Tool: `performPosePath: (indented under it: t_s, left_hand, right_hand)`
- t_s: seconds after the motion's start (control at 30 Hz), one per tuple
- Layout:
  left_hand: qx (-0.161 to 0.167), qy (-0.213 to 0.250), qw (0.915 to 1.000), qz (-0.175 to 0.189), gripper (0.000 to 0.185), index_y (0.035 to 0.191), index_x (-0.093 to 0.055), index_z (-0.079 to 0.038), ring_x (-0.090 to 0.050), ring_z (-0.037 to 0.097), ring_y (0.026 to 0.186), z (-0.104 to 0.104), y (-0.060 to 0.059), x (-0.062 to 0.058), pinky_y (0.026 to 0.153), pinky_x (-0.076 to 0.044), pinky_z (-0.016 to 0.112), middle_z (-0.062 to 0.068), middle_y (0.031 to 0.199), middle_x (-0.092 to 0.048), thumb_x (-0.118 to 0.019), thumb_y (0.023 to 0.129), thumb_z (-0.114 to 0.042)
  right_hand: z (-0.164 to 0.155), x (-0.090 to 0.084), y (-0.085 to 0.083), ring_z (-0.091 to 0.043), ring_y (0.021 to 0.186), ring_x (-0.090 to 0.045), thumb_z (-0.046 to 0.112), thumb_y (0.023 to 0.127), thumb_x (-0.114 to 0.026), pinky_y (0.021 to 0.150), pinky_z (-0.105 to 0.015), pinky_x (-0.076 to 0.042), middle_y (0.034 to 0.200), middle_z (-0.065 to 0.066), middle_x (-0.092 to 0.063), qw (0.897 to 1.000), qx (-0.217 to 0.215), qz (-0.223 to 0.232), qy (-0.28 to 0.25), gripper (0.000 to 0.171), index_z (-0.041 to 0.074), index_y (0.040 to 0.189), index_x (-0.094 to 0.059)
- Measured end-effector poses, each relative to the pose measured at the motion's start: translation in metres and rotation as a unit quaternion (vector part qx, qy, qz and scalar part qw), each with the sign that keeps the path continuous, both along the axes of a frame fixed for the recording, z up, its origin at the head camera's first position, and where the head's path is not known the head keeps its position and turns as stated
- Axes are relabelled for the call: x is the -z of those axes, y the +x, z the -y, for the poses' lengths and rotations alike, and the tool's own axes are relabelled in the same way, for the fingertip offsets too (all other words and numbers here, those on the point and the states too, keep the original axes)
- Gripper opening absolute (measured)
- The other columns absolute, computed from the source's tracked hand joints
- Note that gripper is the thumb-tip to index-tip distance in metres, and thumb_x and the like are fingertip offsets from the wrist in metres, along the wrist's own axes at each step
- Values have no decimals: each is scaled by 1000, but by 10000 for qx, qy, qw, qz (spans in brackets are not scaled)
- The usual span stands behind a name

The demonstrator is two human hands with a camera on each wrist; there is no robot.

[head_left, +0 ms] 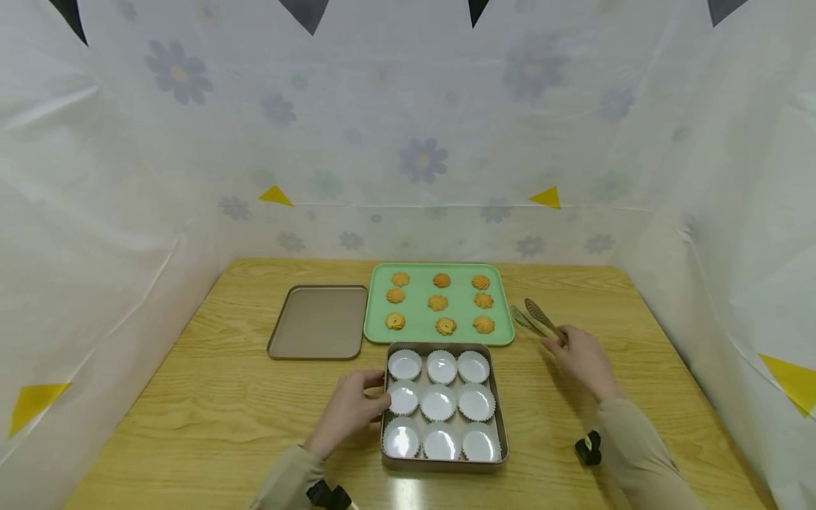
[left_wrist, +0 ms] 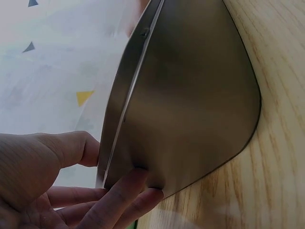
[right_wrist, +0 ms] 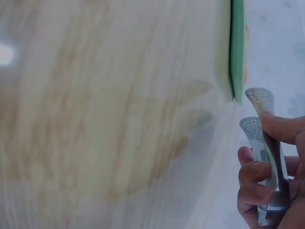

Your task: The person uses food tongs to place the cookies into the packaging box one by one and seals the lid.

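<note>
The left hand [head_left: 349,409] grips the left wall of the square metal tin [head_left: 501,423], thumb at the rim and fingers [left_wrist: 125,196] curled against the outside of the wall, as the left wrist view shows. The tin sits on the wooden table [head_left: 210,397] at the near centre and holds nine white paper cups [head_left: 438,403] in three rows of three. The right hand [head_left: 583,360] lies to the right of the tin and holds a pair of metal tongs [head_left: 535,319]; its fingers [right_wrist: 255,174] are curled round the tong handles, with the perforated tips pointing toward the far side and raised beside the right edge of the green tray [head_left: 421,327]. The green tray lies just beyond the tin and carries nine piped cookies [head_left: 438,303] in three rows of three. A flat brown baking tray [head_left: 319,322] lies to the left of the green tray, just beside it. A floral sheet [head_left: 421,142] encloses the table on the left, far and right sides.
</note>
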State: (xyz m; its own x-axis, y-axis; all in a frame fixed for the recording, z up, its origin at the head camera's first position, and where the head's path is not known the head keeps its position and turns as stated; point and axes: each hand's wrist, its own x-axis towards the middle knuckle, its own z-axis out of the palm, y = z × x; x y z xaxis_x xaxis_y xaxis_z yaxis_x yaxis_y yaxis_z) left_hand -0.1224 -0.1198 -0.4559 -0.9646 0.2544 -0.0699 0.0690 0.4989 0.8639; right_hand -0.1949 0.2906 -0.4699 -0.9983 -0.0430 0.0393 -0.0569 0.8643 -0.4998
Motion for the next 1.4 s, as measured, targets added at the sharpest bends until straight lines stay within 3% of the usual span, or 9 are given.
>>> performPosePath:
  t_s: [0.2,0.5,0.8,1.4]
  left_hand:
    - [-29,-58,10000,-34,48,128,-62,10,-74,40,99,0,0,0,77,-67,33,32,124,-67,-68,83,-4]
    - [-81,-46,10000,5,48,129,-62,10,-75,40,98,0,1,0,75,-66,31,32,124,-66,-67,83,-4]
    - [-75,-52,10000,-26,48,129,-62,10,-75,39,98,0,1,1,76,-67,32,32,124,-67,-67,83,-5]
    - [-51,-8,10000,-40,48,129,-63,8,-74,38,100,0,1,1,77,-66,32,30,124,-68,-67,83,-4]
  right_hand:
    - [6,-6,1,-15,54,-46,32,99,-63,46,-26,-35,71,-8,-58,9998,-180,-78,-96,33,5,81,-54]
    - [24,-18,2,-14,60,-48,31,96,-67,49,-26,-38,80,-7,-66,9986,-500,-29,158,33,-1,104,-67]
    - [40,-23,4,-15,59,-51,31,96,-66,48,-27,-42,82,-9,-67,9969,-592,508,67,32,0,103,-67]
    - [57,-17,2,-16,56,-49,34,95,-66,45,-26,-36,67,-3,-55,9971,-305,571,397,31,8,80,-58]
